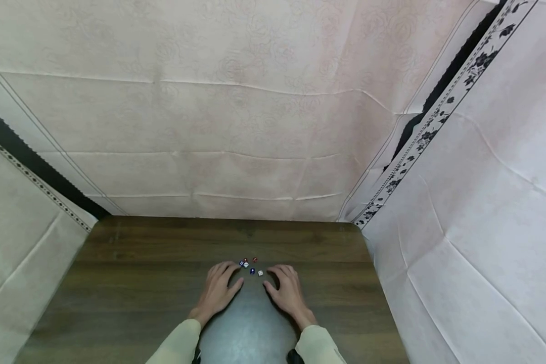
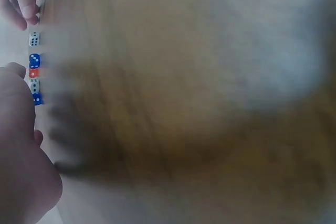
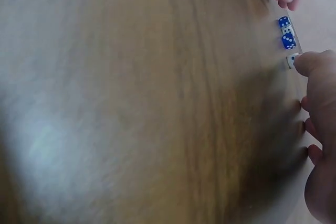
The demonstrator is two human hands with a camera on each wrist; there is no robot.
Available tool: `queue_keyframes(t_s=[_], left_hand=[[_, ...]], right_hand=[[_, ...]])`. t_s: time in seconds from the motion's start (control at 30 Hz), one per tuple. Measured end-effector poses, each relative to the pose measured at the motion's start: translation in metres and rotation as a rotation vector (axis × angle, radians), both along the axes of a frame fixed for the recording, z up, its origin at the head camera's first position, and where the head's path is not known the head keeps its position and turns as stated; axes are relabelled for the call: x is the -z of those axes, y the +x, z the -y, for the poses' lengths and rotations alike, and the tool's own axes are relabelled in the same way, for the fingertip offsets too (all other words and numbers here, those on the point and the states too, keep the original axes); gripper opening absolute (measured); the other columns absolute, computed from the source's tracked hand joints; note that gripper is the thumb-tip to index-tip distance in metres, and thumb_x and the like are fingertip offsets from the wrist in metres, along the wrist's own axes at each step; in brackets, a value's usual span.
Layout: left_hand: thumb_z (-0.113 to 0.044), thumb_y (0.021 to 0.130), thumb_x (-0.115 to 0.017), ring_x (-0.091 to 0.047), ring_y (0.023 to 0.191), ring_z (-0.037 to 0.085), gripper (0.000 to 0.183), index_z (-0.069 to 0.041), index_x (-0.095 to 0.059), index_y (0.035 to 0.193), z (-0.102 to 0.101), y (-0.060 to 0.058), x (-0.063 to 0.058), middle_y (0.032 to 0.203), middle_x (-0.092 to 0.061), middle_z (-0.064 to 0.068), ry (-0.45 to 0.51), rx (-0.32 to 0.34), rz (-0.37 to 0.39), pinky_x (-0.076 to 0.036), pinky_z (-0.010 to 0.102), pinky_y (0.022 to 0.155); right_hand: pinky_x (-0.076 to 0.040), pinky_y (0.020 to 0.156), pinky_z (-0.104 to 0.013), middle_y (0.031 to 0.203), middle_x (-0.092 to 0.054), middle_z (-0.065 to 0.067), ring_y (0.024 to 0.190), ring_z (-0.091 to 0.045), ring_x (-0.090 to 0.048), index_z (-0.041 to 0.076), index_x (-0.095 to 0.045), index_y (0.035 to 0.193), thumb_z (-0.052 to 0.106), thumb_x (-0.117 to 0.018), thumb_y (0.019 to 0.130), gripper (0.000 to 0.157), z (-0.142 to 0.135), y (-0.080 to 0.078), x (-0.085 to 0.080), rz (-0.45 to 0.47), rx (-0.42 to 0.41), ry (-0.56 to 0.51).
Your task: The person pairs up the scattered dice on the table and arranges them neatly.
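Several small dice lie in a loose cluster on the wooden table. A white die [image 1: 261,273] and a blue die [image 1: 252,271] are closest to me. Behind them are a red die [image 1: 255,260], a second red die [image 1: 245,260], a second white die [image 1: 245,265] and a second blue die [image 1: 241,263]. My left hand [image 1: 219,288] rests left of the cluster, its fingers relaxed and holding nothing. On the right, my right hand [image 1: 287,289] lies the same way, nearest the front white die. In the right wrist view its thumb [image 3: 310,62] partly covers that white die [image 3: 292,60].
The brown wooden table [image 1: 141,242] has a far edge against a hanging pale cloth [image 1: 255,126]. More pale cloth [image 1: 482,242] hangs along the right side, and another cloth [image 1: 13,242] on the left. Light reflects off the tabletop between my forearms.
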State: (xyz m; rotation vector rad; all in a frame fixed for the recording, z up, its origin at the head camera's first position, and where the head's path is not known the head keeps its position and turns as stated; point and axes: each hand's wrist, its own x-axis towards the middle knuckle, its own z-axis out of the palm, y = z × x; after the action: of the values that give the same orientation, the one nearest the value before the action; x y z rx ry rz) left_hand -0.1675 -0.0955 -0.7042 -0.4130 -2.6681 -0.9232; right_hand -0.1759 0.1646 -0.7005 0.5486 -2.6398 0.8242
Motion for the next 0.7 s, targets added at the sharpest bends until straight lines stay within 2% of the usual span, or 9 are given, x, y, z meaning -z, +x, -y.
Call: queue_keyframes(t_s=[0.33,0.7], left_hand=[[-0.021,0.101,-0.088,-0.068,0.13,0.036,0.034,-0.011,-0.08,0.133,-0.011,-0.018,-0.004,0.135,-0.075,0.009,0.023,0.004,0.033,-0.051,0.065,0.116],[-0.011,0.102,-0.085,-0.065,0.133,0.04,0.031,-0.013,-0.079,0.133,-0.015,-0.031,-0.009,0.142,-0.07,0.012,-0.003,0.072,0.043,-0.048,0.072,0.116]], right_hand=[[-0.053,0.109,-0.052,0.126,-0.079,-0.002,0.121,-0.024,-0.069,0.015,-0.084,0.126,0.024,-0.091,0.098,0.03,0.009,-0.01,-0.003,0.13,0.014,-0.012],[-0.048,0.105,-0.054,0.124,-0.076,-0.002,0.119,-0.024,-0.065,0.015,-0.084,0.126,0.022,-0.089,0.1,0.028,0.013,-0.015,-0.005,0.201,-0.014,-0.076]])
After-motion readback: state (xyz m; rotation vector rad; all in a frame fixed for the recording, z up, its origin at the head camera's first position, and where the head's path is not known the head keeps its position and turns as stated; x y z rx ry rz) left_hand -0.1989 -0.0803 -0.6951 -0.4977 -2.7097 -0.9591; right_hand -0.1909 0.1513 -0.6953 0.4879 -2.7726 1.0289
